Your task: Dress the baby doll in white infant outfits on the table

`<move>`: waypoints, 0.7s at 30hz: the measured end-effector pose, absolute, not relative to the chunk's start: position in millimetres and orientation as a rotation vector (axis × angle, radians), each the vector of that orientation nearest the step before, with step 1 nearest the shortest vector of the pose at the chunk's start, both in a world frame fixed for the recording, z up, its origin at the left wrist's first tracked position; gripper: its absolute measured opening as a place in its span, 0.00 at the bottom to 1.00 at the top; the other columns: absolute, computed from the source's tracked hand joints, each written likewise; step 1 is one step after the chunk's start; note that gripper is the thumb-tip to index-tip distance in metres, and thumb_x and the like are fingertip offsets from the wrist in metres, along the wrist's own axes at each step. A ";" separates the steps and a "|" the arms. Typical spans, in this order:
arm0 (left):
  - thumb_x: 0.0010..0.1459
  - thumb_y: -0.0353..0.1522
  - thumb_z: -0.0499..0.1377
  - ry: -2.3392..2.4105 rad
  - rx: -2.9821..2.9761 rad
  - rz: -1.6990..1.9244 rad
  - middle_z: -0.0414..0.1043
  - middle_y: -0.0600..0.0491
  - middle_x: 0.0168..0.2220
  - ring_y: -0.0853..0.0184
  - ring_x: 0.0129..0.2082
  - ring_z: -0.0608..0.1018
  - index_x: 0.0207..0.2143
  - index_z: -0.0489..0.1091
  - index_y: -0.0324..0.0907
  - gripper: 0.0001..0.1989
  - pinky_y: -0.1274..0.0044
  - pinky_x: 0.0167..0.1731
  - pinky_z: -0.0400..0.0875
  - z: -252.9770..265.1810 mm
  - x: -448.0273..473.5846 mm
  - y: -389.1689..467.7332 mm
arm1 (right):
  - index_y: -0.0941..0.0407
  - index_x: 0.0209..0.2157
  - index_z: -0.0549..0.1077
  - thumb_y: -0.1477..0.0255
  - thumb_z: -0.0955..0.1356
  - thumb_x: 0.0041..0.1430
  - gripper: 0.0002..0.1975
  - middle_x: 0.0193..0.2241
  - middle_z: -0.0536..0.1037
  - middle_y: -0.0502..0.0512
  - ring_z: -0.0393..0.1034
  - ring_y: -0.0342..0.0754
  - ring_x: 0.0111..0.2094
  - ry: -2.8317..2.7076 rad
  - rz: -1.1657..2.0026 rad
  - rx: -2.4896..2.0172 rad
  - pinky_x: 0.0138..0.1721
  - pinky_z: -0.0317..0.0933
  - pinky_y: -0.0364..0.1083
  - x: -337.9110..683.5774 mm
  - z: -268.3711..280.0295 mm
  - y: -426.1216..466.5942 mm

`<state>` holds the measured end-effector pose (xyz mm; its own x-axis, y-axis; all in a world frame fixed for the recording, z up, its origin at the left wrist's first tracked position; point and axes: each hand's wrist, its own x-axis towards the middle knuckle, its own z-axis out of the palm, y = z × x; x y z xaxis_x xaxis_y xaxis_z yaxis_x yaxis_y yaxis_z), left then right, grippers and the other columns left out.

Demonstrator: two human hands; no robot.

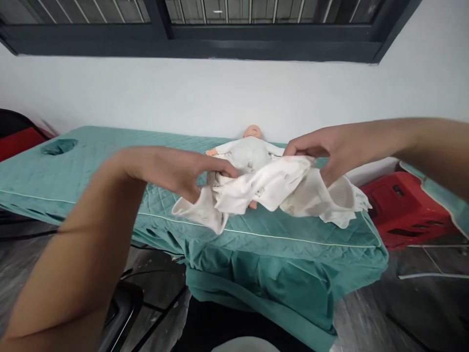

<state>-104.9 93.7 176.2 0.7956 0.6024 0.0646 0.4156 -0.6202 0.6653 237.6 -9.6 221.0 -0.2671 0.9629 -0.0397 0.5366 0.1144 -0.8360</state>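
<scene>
A white baby garment (271, 183) with small printed marks hangs bunched between my two hands, above the near side of the bed. My left hand (179, 171) pinches its left part between thumb and fingers. Its right part is gripped by my right hand (330, 149), thumb below and fingers on top. Behind the cloth a baby doll (251, 149) in a white long-sleeved top lies on its back, head toward the wall, arms spread. The garment hides most of the doll's lower body.
The bed (110, 171) has a green quilted cover and a face hole (60, 146) at its left. A white wall (164, 93) and a dark-framed window (271, 41) stand behind it. At the right is a red plastic box (406, 210); a black chair (122, 313) stands at lower left.
</scene>
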 end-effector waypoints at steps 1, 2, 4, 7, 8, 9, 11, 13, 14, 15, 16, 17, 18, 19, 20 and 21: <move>0.45 0.47 0.67 0.762 2.299 0.462 0.76 0.53 0.44 0.53 0.55 0.76 0.47 0.72 0.46 0.28 0.66 0.55 0.71 172.2 -105.4 92.9 | 0.55 0.35 0.78 0.60 0.73 0.57 0.13 0.35 0.80 0.48 0.76 0.45 0.39 -1.805 0.930 -1.493 0.35 0.71 0.43 240.8 224.1 -11.6; 0.49 0.48 0.65 0.779 2.261 0.582 0.75 0.53 0.44 0.54 0.56 0.75 0.47 0.71 0.45 0.26 0.64 0.56 0.70 167.3 -105.1 92.3 | 0.56 0.34 0.78 0.57 0.69 0.60 0.16 0.36 0.80 0.48 0.76 0.45 0.40 -1.739 0.811 -1.536 0.35 0.71 0.43 242.9 226.9 -13.4; 0.55 0.49 0.61 0.825 2.166 0.896 0.73 0.52 0.42 0.54 0.57 0.74 0.47 0.70 0.42 0.24 0.60 0.56 0.69 162.6 -102.5 92.3 | 0.57 0.33 0.77 0.53 0.65 0.63 0.22 0.38 0.80 0.48 0.77 0.45 0.42 -1.692 0.643 -1.618 0.34 0.70 0.43 242.9 236.0 -15.6; 0.59 0.47 0.58 0.790 2.061 1.144 0.72 0.53 0.39 0.53 0.56 0.75 0.43 0.70 0.39 0.21 0.55 0.56 0.69 184.9 -94.8 91.5 | 0.57 0.31 0.77 0.51 0.68 0.59 0.22 0.37 0.80 0.46 0.78 0.45 0.40 -2.014 0.611 -1.669 0.30 0.67 0.41 233.2 261.8 -15.3; 0.60 0.46 0.59 0.742 2.044 1.133 0.71 0.53 0.37 0.53 0.54 0.76 0.41 0.70 0.38 0.19 0.53 0.55 0.70 199.6 -91.9 89.3 | 0.57 0.31 0.78 0.51 0.70 0.57 0.21 0.35 0.80 0.45 0.77 0.44 0.38 -2.161 0.595 -1.669 0.29 0.65 0.40 228.3 271.8 -14.7; 0.59 0.43 0.61 0.685 2.034 1.065 0.71 0.54 0.35 0.52 0.53 0.78 0.38 0.71 0.38 0.16 0.50 0.54 0.70 215.5 -88.9 85.7 | 0.57 0.33 0.78 0.51 0.71 0.55 0.21 0.33 0.79 0.45 0.77 0.43 0.36 -2.273 0.544 -1.676 0.27 0.63 0.38 223.3 281.3 -14.2; 0.57 0.36 0.64 0.675 2.040 0.821 0.69 0.55 0.31 0.48 0.50 0.80 0.33 0.71 0.36 0.11 0.44 0.52 0.67 244.0 -83.6 75.3 | 0.57 0.37 0.80 0.51 0.72 0.54 0.22 0.31 0.79 0.43 0.76 0.41 0.35 -2.350 0.382 -1.733 0.27 0.59 0.37 214.0 296.5 -13.5; 0.55 0.33 0.66 0.671 2.164 0.657 0.68 0.57 0.29 0.45 0.49 0.80 0.31 0.72 0.33 0.10 0.40 0.50 0.64 259.6 -79.8 64.3 | 0.57 0.40 0.80 0.52 0.72 0.52 0.23 0.31 0.79 0.41 0.76 0.41 0.36 -2.313 0.259 -1.833 0.29 0.59 0.37 206.3 305.6 -13.9; 0.55 0.34 0.66 0.628 2.229 0.656 0.68 0.57 0.29 0.45 0.48 0.80 0.32 0.71 0.32 0.12 0.40 0.48 0.64 261.8 -78.6 60.1 | 0.57 0.40 0.80 0.52 0.72 0.51 0.24 0.30 0.79 0.41 0.76 0.42 0.37 -2.286 0.221 -1.880 0.29 0.60 0.37 202.9 308.1 -14.5; 0.57 0.37 0.64 0.569 2.296 0.705 0.68 0.58 0.29 0.45 0.48 0.80 0.34 0.71 0.31 0.14 0.41 0.46 0.65 260.9 -78.0 57.3 | 0.57 0.39 0.80 0.52 0.72 0.50 0.24 0.30 0.80 0.41 0.76 0.43 0.37 -2.259 0.190 -1.915 0.30 0.61 0.38 199.4 309.7 -15.5; 0.60 0.40 0.59 0.506 2.351 0.792 0.67 0.59 0.29 0.46 0.48 0.80 0.35 0.70 0.31 0.17 0.43 0.43 0.66 258.0 -77.8 56.0 | 0.58 0.38 0.81 0.52 0.72 0.50 0.23 0.29 0.80 0.41 0.77 0.44 0.37 -2.237 0.159 -1.926 0.29 0.61 0.38 195.7 310.5 -16.7; 0.63 0.44 0.53 0.457 2.397 0.890 0.67 0.59 0.30 0.47 0.48 0.80 0.37 0.69 0.32 0.21 0.45 0.40 0.67 254.0 -78.0 56.1 | 0.58 0.38 0.81 0.53 0.71 0.51 0.23 0.28 0.80 0.41 0.77 0.45 0.38 -2.221 0.127 -1.909 0.28 0.60 0.39 191.6 310.9 -18.2; 0.64 0.46 0.48 0.428 2.442 0.985 0.67 0.59 0.30 0.48 0.47 0.81 0.37 0.69 0.32 0.24 0.47 0.38 0.68 250.0 -78.5 57.2 | 0.58 0.37 0.81 0.53 0.70 0.53 0.22 0.28 0.80 0.41 0.78 0.46 0.38 -2.205 0.097 -1.872 0.27 0.59 0.39 187.1 311.0 -19.9; 0.64 0.48 0.47 0.418 2.482 1.066 0.67 0.58 0.30 0.49 0.46 0.81 0.37 0.69 0.32 0.26 0.48 0.37 0.69 246.5 -79.1 58.9 | 0.58 0.37 0.81 0.54 0.69 0.55 0.21 0.26 0.79 0.41 0.78 0.47 0.39 -2.189 0.075 -1.826 0.25 0.58 0.38 182.5 310.9 -21.6; 0.63 0.48 0.48 0.419 2.512 1.139 0.67 0.57 0.30 0.50 0.45 0.82 0.36 0.70 0.33 0.26 0.49 0.37 0.70 243.8 -79.6 60.9 | 0.57 0.36 0.81 0.56 0.68 0.56 0.19 0.24 0.78 0.40 0.78 0.48 0.39 -2.170 0.064 -1.787 0.23 0.55 0.37 178.1 310.7 -23.2; 0.62 0.48 0.53 0.423 2.535 1.203 0.67 0.57 0.31 0.52 0.43 0.82 0.35 0.70 0.34 0.24 0.49 0.38 0.72 242.0 -80.0 62.7 | 0.57 0.34 0.81 0.58 0.69 0.57 0.16 0.22 0.76 0.40 0.78 0.50 0.40 -2.135 0.075 -1.761 0.22 0.53 0.35 174.3 310.4 -24.6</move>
